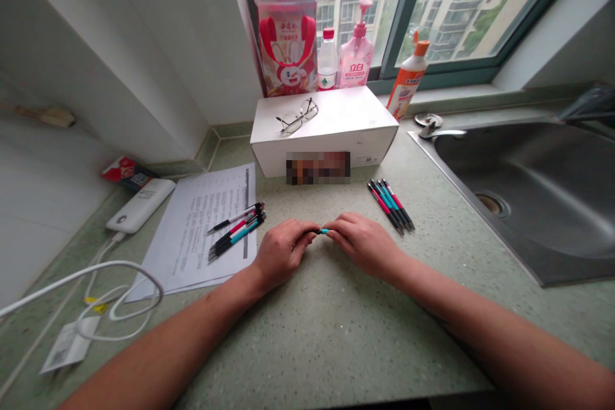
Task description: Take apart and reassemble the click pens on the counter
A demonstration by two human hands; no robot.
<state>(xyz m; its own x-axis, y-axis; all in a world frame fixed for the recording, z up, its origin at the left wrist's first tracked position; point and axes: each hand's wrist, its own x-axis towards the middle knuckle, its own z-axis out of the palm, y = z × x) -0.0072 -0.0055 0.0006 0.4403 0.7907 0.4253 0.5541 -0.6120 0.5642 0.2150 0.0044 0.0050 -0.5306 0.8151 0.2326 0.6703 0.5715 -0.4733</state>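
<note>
Between my two hands, over the middle of the green speckled counter, is a teal and black pen point(323, 231), mostly covered by my fingers. My left hand point(284, 248) pinches its black part, and my right hand point(361, 241) pinches the teal part. Several pens point(240, 232) in black, red and teal lie on printed paper sheets point(192, 224) left of my left hand. Beyond my right hand, another row of red, teal and black pens point(390, 206) lies side by side on the counter.
A white box point(327, 118) with glasses point(298, 118) on top stands at the back. Behind it are a red bag point(288, 45) and bottles point(356, 54). A steel sink point(533, 198) is at right. A white power bank point(141, 206) and looped cable point(137, 264) lie left.
</note>
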